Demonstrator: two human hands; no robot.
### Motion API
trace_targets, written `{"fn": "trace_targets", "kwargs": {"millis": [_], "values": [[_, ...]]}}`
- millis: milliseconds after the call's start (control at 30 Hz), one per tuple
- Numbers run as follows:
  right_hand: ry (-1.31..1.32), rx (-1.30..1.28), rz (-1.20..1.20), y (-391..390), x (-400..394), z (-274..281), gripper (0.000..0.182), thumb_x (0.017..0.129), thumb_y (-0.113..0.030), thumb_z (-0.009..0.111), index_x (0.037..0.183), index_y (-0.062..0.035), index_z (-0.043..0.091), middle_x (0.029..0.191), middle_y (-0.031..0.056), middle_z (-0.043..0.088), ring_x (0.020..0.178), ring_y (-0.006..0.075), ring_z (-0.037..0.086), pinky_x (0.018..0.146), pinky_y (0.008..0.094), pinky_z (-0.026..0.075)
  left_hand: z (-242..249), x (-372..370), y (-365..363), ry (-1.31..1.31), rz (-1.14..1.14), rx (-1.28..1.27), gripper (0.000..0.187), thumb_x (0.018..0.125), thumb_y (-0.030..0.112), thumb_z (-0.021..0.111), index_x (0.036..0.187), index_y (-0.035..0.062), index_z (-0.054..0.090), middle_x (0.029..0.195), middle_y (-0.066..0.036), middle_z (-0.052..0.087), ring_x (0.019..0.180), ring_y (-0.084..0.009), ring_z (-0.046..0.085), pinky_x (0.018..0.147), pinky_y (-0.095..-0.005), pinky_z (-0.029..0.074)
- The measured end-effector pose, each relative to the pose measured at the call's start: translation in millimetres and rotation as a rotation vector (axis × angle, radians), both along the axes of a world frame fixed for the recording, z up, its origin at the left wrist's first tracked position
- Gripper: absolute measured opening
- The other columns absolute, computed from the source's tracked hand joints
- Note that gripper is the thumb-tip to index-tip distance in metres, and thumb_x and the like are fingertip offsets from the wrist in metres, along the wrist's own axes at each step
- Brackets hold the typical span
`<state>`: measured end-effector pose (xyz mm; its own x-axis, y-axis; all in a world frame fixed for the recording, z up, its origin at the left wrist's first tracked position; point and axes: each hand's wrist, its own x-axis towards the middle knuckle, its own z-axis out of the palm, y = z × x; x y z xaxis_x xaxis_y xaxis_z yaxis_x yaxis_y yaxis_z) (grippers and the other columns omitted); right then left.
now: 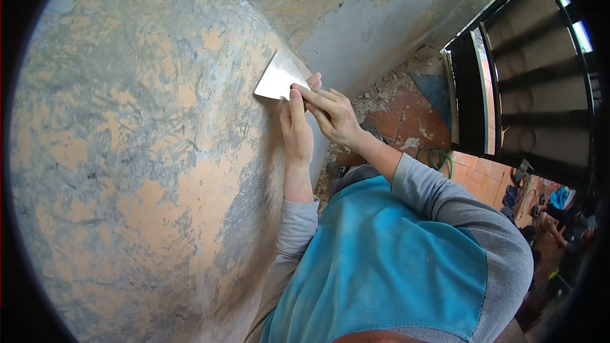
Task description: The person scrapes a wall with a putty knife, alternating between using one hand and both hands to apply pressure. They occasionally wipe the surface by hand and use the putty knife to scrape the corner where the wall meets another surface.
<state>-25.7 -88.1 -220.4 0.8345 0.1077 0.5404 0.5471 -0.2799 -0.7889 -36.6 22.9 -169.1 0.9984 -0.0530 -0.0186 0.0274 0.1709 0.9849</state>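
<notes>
A scraper [279,77] with a wide, shiny metal blade is held up against the patchy wall [159,152], close to the inner corner. My left hand [297,132] is closed around its lower part, thumb on the near side. From the right, my right hand [335,116] also grips it, with a finger pressed along the base of the blade. The handle is hidden between my hands. Peach-coloured patches and grey, scratched areas cover the wall around the blade.
The adjoining wall [356,32] meets this one at the corner. Crumbled debris [380,92] lies on the red tile floor along its foot. A green hose [438,157] and a dark metal-framed gate [540,76] are to the right. Another person [575,228] sits at far right.
</notes>
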Motion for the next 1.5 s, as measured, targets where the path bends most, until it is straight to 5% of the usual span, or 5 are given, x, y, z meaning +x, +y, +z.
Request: {"fn": "trace_targets", "kwargs": {"millis": [167, 300, 1100, 1267, 1500], "values": [[-0.127, -0.131, 0.066, -15, 27, -29, 0.049, 0.086, -0.011, 0.069, 0.135, -0.0182, 0.065, 0.072, 0.005, 0.059, 0.057, 0.0197, 0.048, 0.056, 0.0324, 0.034, -23, 17, -8, 0.033, 0.104, 0.034, 0.062, 0.111, 0.039, 0.026, 0.129, -0.0123, 0.057, 0.129, -0.022, 0.063, 0.123, -0.0293, 0.058, 0.108, -0.0383, 0.042], [-0.234, 0.045, 0.135, -6, 63, -32, 0.053, 0.08, -0.006, 0.07, 0.132, -0.018, 0.067, 0.075, 0.0072, 0.063, 0.065, 0.021, 0.061, 0.068, 0.0363, 0.05, -7, 32, -14, -0.043, 0.217, 0.163, 0.059, 0.111, 0.036, 0.028, 0.124, -0.0131, 0.058, 0.126, -0.019, 0.064, 0.119, -0.0257, 0.06, 0.103, -0.0351, 0.045], [-0.178, 0.124, 0.445, -28, 92, -37, 0.056, 0.078, 0.0, 0.07, 0.133, -0.0094, 0.066, 0.078, 0.0077, 0.053, 0.067, 0.0263, 0.055, 0.079, 0.0393, 0.054, -34, 42, -42, -0.023, 0.486, 0.217, 0.062, 0.111, 0.04, 0.025, 0.124, -0.0115, 0.055, 0.103, -0.015, 0.07, 0.1, -0.0244, 0.066, 0.093, -0.035, 0.05], [-0.073, 0.069, 0.489, -32, 88, -60, 0.057, 0.08, -0.009, 0.068, 0.136, -0.0204, 0.064, 0.076, 0.0045, 0.057, 0.07, 0.0221, 0.059, 0.067, 0.0335, 0.049, -67, 34, -35, 0.071, 0.464, 0.165, 0.068, 0.109, 0.051, 0.026, 0.122, -0.0083, 0.055, 0.109, -0.012, 0.063, 0.104, -0.0185, 0.06, 0.091, -0.0322, 0.047], [-0.282, 0.105, 0.405, -8, 94, 20, 0.059, 0.079, -0.014, 0.066, 0.137, -0.0187, 0.063, 0.088, 0.0053, 0.067, 0.07, 0.0199, 0.062, 0.067, 0.0329, 0.05, 20, 50, -43, -0.098, 0.743, 0.289, 0.074, 0.108, 0.056, 0.019, 0.115, -0.0084, 0.055, 0.078, -0.011, 0.064, 0.091, -0.0239, 0.066, 0.095, -0.039, 0.05]]}}
